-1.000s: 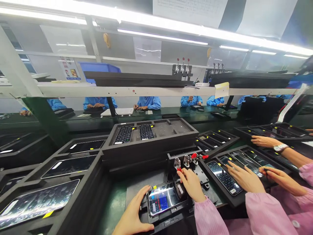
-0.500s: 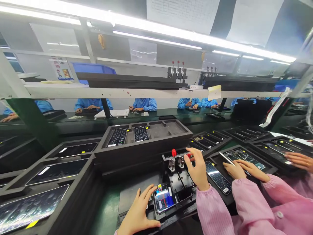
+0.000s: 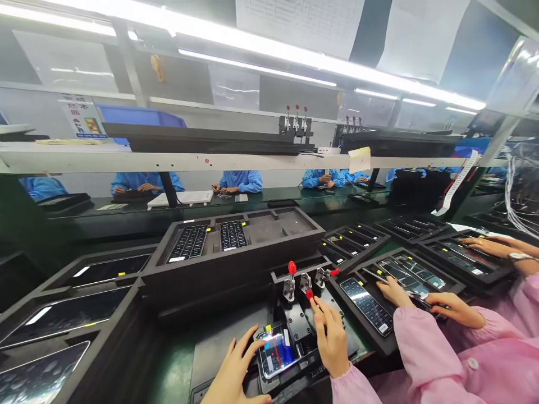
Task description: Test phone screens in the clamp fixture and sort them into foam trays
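Note:
A phone (image 3: 275,354) with a lit screen and a yellow tab lies in a black clamp fixture (image 3: 298,324). Around its left side my left hand (image 3: 236,367) has its fingers spread, fingertips at the phone's upper left edge and thumb low near the fixture's front. My right hand (image 3: 332,336) has its fingertips on the middle red-tipped lever (image 3: 309,294), which is tilted down toward me. The left red-tipped lever (image 3: 292,269) stands upright, and the right one (image 3: 334,272) points sideways to the right.
Foam trays with phones stand at the left (image 3: 141,280), behind the fixture (image 3: 236,264) and at the right (image 3: 457,283). Close on my right, a person's hands (image 3: 396,293) hold a thin tool over a tray. People in blue sit across, beneath a white shelf (image 3: 252,163).
My right hand has moved down and toward me, and the middle lever is now lowered. The right lever has come into view. The camera has turned slightly right.

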Demonstrator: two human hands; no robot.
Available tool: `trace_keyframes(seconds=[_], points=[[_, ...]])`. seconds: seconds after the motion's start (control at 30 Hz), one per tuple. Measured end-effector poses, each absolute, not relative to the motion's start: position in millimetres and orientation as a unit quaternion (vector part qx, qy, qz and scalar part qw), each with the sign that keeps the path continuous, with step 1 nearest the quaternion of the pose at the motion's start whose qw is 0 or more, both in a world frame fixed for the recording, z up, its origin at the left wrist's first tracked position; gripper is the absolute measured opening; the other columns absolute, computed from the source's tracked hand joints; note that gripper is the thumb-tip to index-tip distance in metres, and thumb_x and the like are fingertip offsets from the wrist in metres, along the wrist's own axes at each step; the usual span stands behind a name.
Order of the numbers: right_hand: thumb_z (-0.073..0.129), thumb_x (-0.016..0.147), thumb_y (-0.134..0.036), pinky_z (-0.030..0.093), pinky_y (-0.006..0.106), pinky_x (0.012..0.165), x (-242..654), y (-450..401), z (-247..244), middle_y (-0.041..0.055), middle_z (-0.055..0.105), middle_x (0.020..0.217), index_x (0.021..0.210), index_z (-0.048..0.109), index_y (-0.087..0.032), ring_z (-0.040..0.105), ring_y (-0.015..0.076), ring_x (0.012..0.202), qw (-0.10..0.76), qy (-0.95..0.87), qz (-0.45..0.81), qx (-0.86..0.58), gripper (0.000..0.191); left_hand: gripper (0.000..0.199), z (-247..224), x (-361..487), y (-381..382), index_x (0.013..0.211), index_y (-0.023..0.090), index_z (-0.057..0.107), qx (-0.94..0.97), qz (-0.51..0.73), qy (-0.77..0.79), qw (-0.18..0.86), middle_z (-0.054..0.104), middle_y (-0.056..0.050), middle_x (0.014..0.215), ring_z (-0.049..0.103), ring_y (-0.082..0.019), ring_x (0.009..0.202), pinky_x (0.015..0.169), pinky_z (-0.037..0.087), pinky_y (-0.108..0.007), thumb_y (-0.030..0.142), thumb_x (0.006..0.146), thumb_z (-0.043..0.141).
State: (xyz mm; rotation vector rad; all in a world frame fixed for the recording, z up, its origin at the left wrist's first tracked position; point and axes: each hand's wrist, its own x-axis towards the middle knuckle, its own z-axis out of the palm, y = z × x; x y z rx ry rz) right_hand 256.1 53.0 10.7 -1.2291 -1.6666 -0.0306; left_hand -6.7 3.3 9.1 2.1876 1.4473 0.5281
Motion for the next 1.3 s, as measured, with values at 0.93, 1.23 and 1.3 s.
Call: trace_keyframes(seconds=[0.93, 1.23, 1.3], points=[[0.053, 0.08, -0.044, 0.033, 0.02, 0.051, 245, 89, 49, -0.0067, 0.049, 0.05, 0.075, 0.044, -0.021, 0.047, 0.0097, 0.047, 0.434, -0.626, 0.158, -0.629, 0.025, 0.094, -21, -17, 13, 0.141, 0.029, 0.009, 0.825, 0.197, 0.513, 0.135, 0.03, -0.01, 0.147, 0.032, -0.031, 0.132, 0.107, 0.022, -0.057, 0.046, 0.069, 0.066], [0.052, 0.082, -0.043, 0.033, 0.018, 0.052, 243, 89, 49, -0.0043, 0.051, 0.051, 0.068, 0.05, -0.02, 0.047, 0.0085, 0.048, 0.426, -0.634, 0.123, -0.634, 0.027, 0.096, -29, -19, 18, 0.141, 0.029, 0.006, 0.831, 0.198, 0.506, 0.121, 0.031, -0.011, 0.146, 0.034, -0.032, 0.13, 0.106, 0.026, -0.057, 0.042, 0.067, 0.067], [0.052, 0.082, -0.043, 0.033, 0.019, 0.052, 243, 88, 50, -0.0043, 0.051, 0.051, 0.068, 0.05, -0.02, 0.046, 0.0084, 0.048, 0.425, -0.634, 0.12, -0.635, 0.028, 0.096, -29, -19, 18, 0.141, 0.029, 0.007, 0.832, 0.201, 0.503, 0.121, 0.032, -0.011, 0.146, 0.034, -0.032, 0.13, 0.106, 0.026, -0.057, 0.043, 0.067, 0.067]])
